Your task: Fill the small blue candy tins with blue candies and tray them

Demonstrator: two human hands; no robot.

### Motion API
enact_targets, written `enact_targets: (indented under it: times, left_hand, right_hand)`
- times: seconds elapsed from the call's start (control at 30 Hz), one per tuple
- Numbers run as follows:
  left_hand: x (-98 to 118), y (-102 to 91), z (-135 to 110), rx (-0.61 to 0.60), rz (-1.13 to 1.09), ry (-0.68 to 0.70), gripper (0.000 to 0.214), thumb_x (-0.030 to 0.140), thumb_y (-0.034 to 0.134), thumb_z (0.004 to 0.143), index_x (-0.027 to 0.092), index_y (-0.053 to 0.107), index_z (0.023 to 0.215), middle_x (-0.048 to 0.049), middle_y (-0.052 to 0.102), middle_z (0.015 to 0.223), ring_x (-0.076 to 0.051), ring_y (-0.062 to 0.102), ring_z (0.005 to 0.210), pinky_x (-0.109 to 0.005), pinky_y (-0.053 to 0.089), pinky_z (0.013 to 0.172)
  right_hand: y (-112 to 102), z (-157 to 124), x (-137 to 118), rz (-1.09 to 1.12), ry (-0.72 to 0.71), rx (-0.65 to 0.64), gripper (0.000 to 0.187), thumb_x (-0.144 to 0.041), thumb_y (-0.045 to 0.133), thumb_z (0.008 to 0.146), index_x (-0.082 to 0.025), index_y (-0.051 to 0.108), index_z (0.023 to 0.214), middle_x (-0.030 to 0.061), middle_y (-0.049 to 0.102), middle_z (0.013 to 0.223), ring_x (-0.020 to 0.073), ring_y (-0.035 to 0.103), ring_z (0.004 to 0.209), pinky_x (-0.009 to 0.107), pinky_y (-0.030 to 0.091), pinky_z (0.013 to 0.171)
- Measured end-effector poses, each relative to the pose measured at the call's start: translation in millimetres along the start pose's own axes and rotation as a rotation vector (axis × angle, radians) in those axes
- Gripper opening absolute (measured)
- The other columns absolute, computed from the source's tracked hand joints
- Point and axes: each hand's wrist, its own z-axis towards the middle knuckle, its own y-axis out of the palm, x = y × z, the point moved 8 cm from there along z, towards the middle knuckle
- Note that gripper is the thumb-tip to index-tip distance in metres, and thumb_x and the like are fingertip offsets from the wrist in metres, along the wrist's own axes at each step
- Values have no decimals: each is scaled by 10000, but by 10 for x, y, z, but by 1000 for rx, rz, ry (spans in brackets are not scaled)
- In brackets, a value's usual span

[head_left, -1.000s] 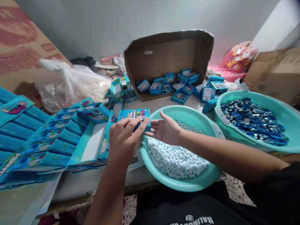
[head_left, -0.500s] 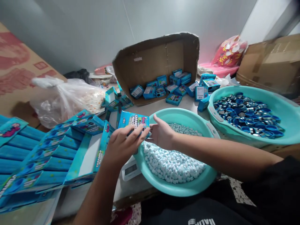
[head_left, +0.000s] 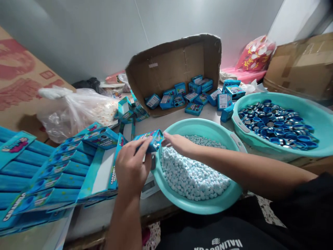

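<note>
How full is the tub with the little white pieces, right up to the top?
No, only partly full. The white pieces lie heaped inside the tub, but bare wall shows between them and its rim.

small blue carton (head_left: 150, 138) | multicoloured print | tilted | in left grip (head_left: 134, 165) | beside teal bowl (head_left: 200, 209)

Left fingers (head_left: 143, 147) hide part of the blue box (head_left: 156, 139).

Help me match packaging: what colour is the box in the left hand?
The box is mostly blue with multicoloured printing, clearest in the head view.
</note>
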Motion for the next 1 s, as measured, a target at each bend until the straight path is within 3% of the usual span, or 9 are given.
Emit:
enact_targets:
  times: [0.07,0.13,0.3,0.43,0.63,0.77,0.83,0.93,1.0]
  left_hand:
    - [-188,-53,-152,83,-90,-228,407,205,706,855,157,658,1257,-124,696,1155,-264,648,1069,-386,505,959]
    - [-380,-69,-366,135,-154,-454,404,269,744,829,153,663,1208,-109,695,1096,-249,666,1017,-366,532,921]
    - [-722,91,-922,92,-300,-862,413,322,752,784,171,653,1154,-96,705,1086,-252,693,990,-383,564,896]
    - [-799,331,-1166,74,-545,-999,363,313,734,791,161,651,1110,-123,718,1122,-266,688,1079,-421,533,999]
    - [-753,560,-1333,83,-722,-1071,437,331,756,796,144,617,1166,-150,727,1132,-269,699,1099,-428,545,1004]
    - [-670,340,-1574,220,-613,-1122,589,326,740,838,153,544,1365,-194,628,1350,-271,636,1229,-416,539,1026]
    - [-560,157,-1653,246,-526,-1009,469,276,691,885,171,595,1332,-163,674,1271,-240,665,1167,-392,559,987]
    - [-297,-48,-1677,161,-357,-686,172,134,630,904,196,740,1019,-77,730,1029,-180,702,981,-352,568,923]
    - [-194,-130,-1727,151,-248,-586,173,76,619,890,192,747,895,-61,721,971,-164,696,924,-334,571,882]
  right_hand:
    - [-24,-45,-53,-506,-63,2,588,-599,334,1010,-165,710,883,141,718,1092,321,623,1077,485,389,1036]
    - [-19,-92,-46,-814,-80,-25,529,-526,329,1026,-193,735,961,133,696,1206,352,587,1185,558,314,1090]
    - [43,-133,55,-1023,-108,-120,412,-467,440,989,-200,705,1156,158,619,1314,347,595,1168,469,454,962]
    - [111,-122,113,-1059,-152,-183,453,-483,508,957,-126,658,1192,209,612,1238,353,622,1064,461,487,880]
    - [121,-128,91,-1089,-212,-205,387,-438,594,931,-121,657,1144,177,644,1148,318,642,961,397,472,775]
    - [130,-164,122,-1130,-162,-285,278,-322,650,892,-153,691,1108,131,664,1164,271,644,942,341,436,724]
    - [141,-186,129,-1154,-136,-305,224,-278,651,880,-161,704,1064,120,682,1119,261,642,922,330,414,698]
    - [176,-215,150,-1187,-95,-330,137,-216,635,872,-167,710,977,105,700,966,249,632,846,322,373,650]
    - [200,-233,169,-1207,-66,-344,98,-194,626,872,-166,704,925,99,688,887,239,614,783,323,347,621]
